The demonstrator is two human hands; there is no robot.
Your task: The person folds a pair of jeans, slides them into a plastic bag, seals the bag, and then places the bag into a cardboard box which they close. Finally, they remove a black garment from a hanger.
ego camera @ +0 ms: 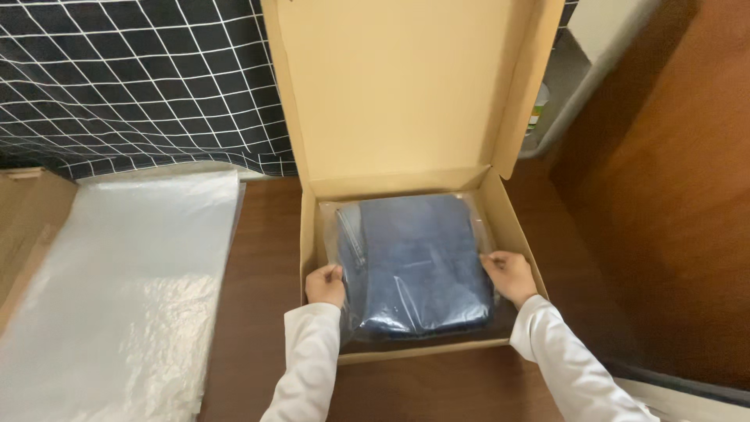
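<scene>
An open cardboard box (311, 234) sits on a brown table, its lid (398, 86) standing upright at the back. Inside lies a folded blue denim garment sealed in a clear plastic bag (418, 262). My left hand (325, 284) grips the bag's left edge inside the box. At the bag's right edge, my right hand (510, 275) has its fingers closed on the plastic. Both arms wear white sleeves.
A stack of clear plastic bags (125, 297) lies on the table to the left. A dark cloth with a white grid (133, 78) hangs behind. A brown wooden surface (672, 195) rises at the right.
</scene>
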